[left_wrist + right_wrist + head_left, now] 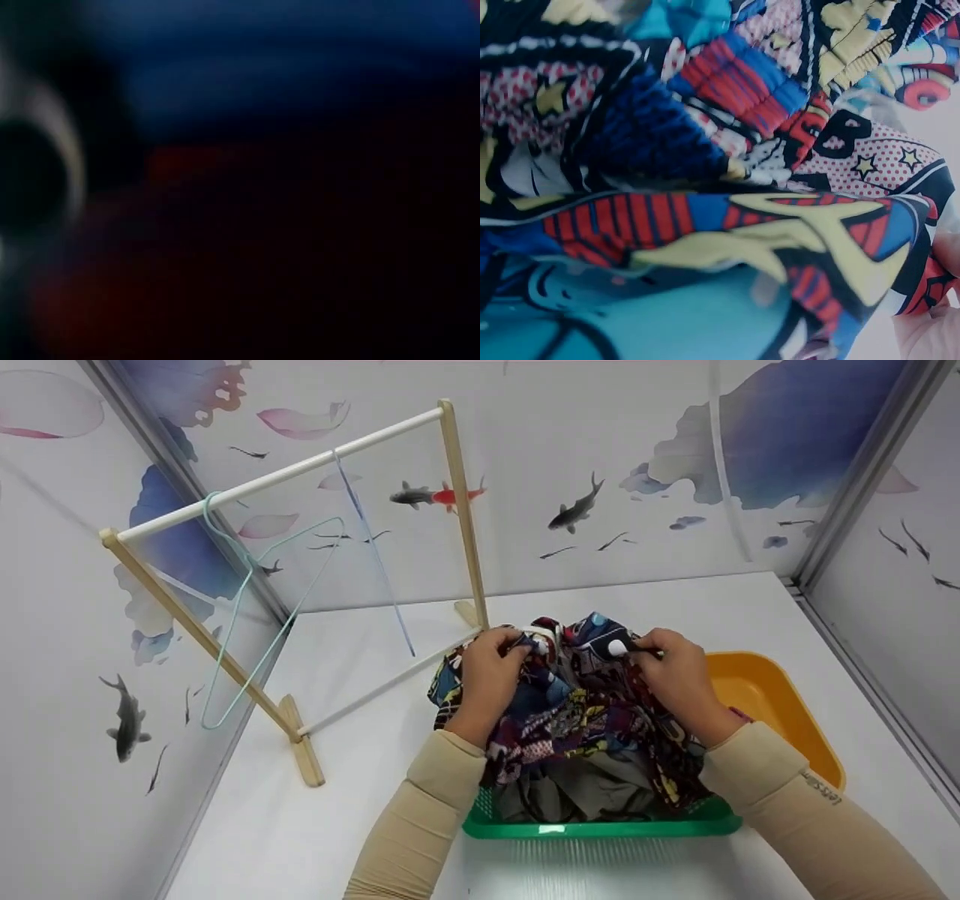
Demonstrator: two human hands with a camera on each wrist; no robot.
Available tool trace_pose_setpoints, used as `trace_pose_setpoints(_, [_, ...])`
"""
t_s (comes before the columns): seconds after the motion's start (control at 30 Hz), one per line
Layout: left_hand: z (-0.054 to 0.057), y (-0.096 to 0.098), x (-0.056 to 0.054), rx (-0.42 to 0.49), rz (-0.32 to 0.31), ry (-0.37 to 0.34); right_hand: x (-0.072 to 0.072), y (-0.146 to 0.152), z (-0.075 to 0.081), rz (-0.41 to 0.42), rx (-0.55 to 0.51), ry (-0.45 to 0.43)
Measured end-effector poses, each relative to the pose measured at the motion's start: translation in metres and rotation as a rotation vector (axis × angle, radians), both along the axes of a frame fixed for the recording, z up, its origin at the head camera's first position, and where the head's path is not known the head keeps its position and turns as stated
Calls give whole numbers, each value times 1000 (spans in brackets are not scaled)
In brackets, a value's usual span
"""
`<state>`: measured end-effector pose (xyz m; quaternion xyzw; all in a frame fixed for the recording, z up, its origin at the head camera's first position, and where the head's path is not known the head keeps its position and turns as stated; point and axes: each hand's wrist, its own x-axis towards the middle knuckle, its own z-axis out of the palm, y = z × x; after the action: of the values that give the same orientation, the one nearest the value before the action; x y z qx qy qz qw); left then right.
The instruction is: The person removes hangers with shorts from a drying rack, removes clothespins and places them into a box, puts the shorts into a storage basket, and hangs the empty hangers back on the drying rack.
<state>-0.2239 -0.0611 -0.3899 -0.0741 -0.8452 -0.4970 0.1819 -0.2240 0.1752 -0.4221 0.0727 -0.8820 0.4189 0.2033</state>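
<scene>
A crumpled garment (555, 727) with a busy multicoloured print is held up over a green basket (600, 830). My left hand (491, 671) pinches its upper edge on the left side. On the other side my right hand (679, 675) pinches a dark edge of the same cloth. Grey-green fabric (585, 787) lies in the basket below it. Close up in the right wrist view, the printed cloth (660, 135) fills most of the picture, with part of a hand at the right edge. The left wrist view is too dark and blurred to make out.
A wooden rack (465, 510) with a white top rail (285, 476) stands at the left. On the rail hang a mint-green hanger (244, 592) and a blue hanger (375, 555). An orange tray (772, 697) sits behind my right forearm. Printed wall panels enclose the white table (360, 810).
</scene>
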Motion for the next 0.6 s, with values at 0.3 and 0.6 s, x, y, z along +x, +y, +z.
trace_pose_setpoints(0.3, [-8, 26, 17, 15, -169, 50, 27, 0, -12, 70, 58, 172])
trace_pose_setpoints(0.6, [-12, 35, 43, -166, -433, -11, 58, 15, -15, 185, 157, 268])
